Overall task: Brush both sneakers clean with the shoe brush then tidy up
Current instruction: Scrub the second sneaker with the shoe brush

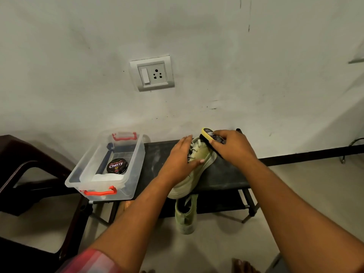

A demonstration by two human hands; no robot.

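Sneaker (pixel 187 186) lies on the bench (pixel 157 154), its long axis running from the heel at the near edge to the toe by the wall; it is pale green with white laces. The second sneaker (pixel 186 215) sits lower, below that edge. The left hand (pixel 181 156) clasps the laces, and the right hand (pixel 230 146), nearer the toe, grips the brush (pixel 206 133) against the toe's right side.
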